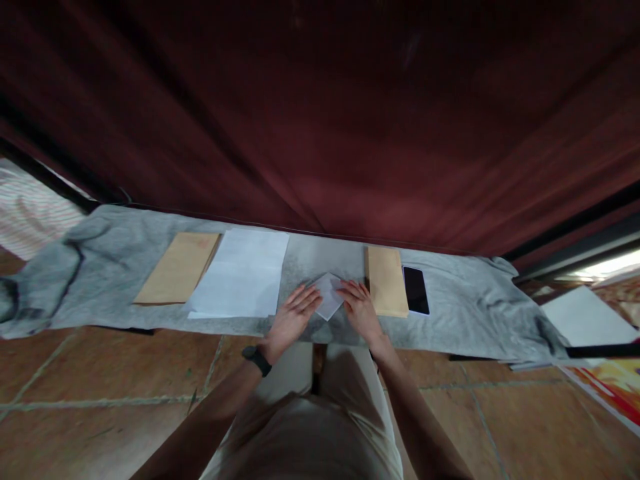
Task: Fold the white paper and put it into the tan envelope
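A small folded sheet of white paper lies on the grey cloth between my two hands, one pointed corner toward me. My left hand rests with its fingers stretched flat over the paper's left edge. On the opposite edge, my right hand presses with extended fingers. To the left is a stack of white paper sheets. Just right of my right hand lies a stack of brown paper envelopes.
A grey cloth covers the narrow table. More brown envelopes lie at the left, partly beside the white sheets. A phone is at the right. Behind the table hangs a dark red curtain. Tiled floor shows in front.
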`<state>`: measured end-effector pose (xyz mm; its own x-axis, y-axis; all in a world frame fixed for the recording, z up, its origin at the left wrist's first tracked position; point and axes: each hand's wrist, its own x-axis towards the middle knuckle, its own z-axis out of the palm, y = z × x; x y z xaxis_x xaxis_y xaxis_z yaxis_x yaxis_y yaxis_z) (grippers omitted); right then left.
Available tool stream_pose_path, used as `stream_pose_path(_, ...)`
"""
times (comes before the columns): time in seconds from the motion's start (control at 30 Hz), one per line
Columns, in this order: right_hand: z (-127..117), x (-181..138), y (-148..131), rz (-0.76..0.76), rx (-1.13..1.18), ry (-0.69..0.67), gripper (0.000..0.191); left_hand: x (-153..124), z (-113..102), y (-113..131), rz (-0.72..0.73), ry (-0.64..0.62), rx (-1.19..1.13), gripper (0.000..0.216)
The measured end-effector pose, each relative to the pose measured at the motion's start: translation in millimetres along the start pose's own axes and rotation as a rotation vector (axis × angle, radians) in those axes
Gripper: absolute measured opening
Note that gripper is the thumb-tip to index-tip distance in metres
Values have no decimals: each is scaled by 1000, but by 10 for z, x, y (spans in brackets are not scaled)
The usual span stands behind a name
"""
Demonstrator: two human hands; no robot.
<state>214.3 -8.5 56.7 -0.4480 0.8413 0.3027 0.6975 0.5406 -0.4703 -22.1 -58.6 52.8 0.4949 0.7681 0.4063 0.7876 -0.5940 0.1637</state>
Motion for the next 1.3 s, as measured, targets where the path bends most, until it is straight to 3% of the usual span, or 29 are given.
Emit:
stream_pose_path(0.1, 197, -256, 8, 118, 161, -2, 53, -178, 232, 237, 56, -68, 104, 42)
stream_pose_path(0.17, 297, -417, -39, 278, 335, 100, 50, -235, 286, 388, 24, -72, 122, 42)
stream_pose_path(0.3, 362, -655, -242, 727, 788, 353, 48, -161, 157, 523, -112, -10, 133, 48)
stream_pose_path(0.4, 257, -671, -437, 1024, 1306, 257, 58, -22, 18, 540, -190, 13, 128, 54)
stream_pose_path(0.5, 111, -558, -596, 938, 1612, 217, 58, 66, -11, 605, -210, 8, 115, 54)
stream_pose_path(0.67, 42, -397, -594, 884, 1374, 393, 46, 3, 55, 836, -213, 28, -50, 53)
stream_pose_path(0.77, -6, -379, -424, 853, 1299, 276, 40, -76, -8, 873, -283, 122, -293, 61)
stream_pose_path(0.83, -77, -364, -300, 798, 1293, 188, 40, -87, -87, 780, -446, 230, -463, 66)
stream_pose_path(0.93, -171, -292, -171, 738, 1231, 86, 40, -18, -195, 491, -824, 402, -698, 63)
stream_pose_path(1.03, -170, -134, -94, 643, 1129, -18, 37, 67, -239, 194, -1017, 304, -1007, 55)
stream_pose_path(1.13, -95, 93, 4, 530, 981, -75, 33, 83, -205, 55, -1072, 260, -1148, 40)
stream_pose_path(1.3, 6, 372, 137, 479, 643, 81, 27, 72, 7, 113, -1181, 321, -1152, 27)
